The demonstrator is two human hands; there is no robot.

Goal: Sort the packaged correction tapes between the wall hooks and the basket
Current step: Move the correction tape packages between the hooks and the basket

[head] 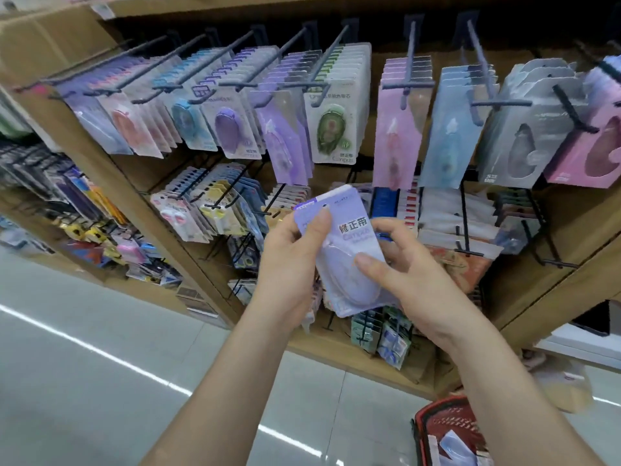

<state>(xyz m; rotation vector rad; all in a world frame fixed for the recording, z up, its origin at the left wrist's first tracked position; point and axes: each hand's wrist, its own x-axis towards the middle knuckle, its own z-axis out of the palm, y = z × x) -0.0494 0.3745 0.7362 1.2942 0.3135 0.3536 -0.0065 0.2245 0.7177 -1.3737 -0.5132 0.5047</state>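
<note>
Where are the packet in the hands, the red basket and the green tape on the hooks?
held purple packet (pixel 341 260): head view, clear blister
red basket (pixel 428 410): head view, top rim
green tape packet (pixel 331 129): head view, green case

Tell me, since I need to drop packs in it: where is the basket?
Head view, bottom right corner: the red basket stands on the floor before the shelf, beside the right forearm, well below the pack.

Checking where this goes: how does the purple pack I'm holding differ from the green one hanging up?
Purple pack: lavender card and dispenser; green pack: green dispenser on white card. Purple pack: tilted, gripped by left hand and right hand; green pack: hanging on a hook. Both are blister packs.
</note>
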